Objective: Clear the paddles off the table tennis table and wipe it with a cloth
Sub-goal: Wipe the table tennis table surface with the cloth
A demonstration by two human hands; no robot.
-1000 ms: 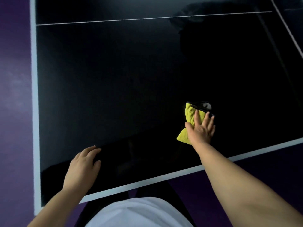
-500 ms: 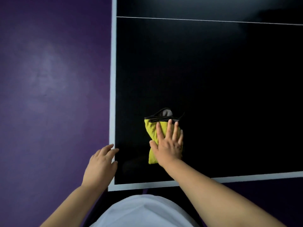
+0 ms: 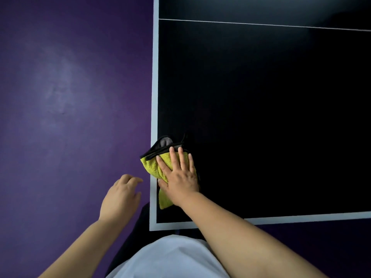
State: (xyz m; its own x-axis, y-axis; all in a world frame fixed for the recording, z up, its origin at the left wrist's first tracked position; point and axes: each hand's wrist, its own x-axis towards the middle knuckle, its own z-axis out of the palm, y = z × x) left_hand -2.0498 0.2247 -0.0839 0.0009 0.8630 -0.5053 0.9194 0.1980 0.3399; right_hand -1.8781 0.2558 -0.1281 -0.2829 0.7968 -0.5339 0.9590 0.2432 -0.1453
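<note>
The folded cloth point(image 3: 153, 165) is yellow terry with black trim. It lies at the left edge of the table point(image 3: 261, 117), near the front corner, slightly overhanging. Dark tabletop stretches rightward and ahead. The right hand point(image 3: 178, 175) presses it flat with fingers straight. The left hand point(image 3: 120, 195) hovers just off the table over the purple floor point(image 3: 70, 97), loosely curled and holding nothing.

A purple floor point(image 3: 60, 117) fills the left half of the view and continues as a darker strip at the lower right. A pale, diffuse sheen lies on its upper-left area. A white garment point(image 3: 170, 257) occupies the bottom centre, with dark clothing point(image 3: 138, 227) just beside it on the left.
</note>
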